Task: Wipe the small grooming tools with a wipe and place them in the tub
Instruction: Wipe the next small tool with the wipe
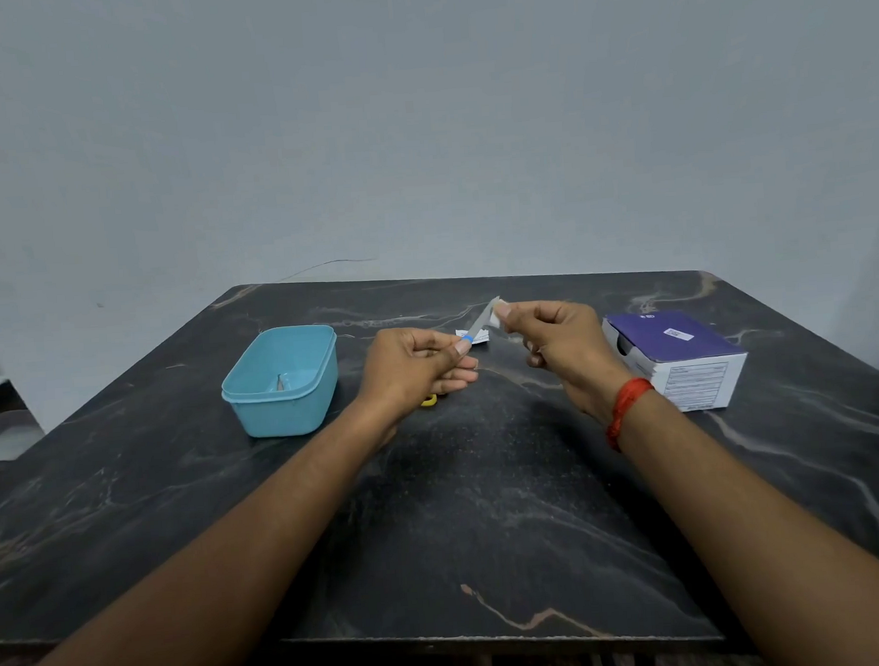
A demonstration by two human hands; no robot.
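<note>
Setting: a dark marbled table (pixel 489 510), seen from above the person's own forearms.
Left hand (pixel 414 370): raised above the table, thumb and curled fingers pinching the near end of a slim grey grooming tool (pixel 480 323) with a blue band.
Right hand (pixel 556 346): fingertips pinch a small white wipe (pixel 494 318) around the tool's far tip.
Step in hand: wiping this tool, apparently at the end of the blade.
Tub (pixel 283 414): light blue, left of the hands, with one small metal tool (pixel 281 382) lying inside (so part of the job looks done).
Also on the table: a purple and white box (pixel 685 348) at right, a torn white packet (pixel 483 337) beyond the hands, and a yellow object (pixel 429 400) mostly hidden under the left hand.
Next move: likely carrying the tool leftward and setting it in the tub; the thin tool needs a steady pinch.
</note>
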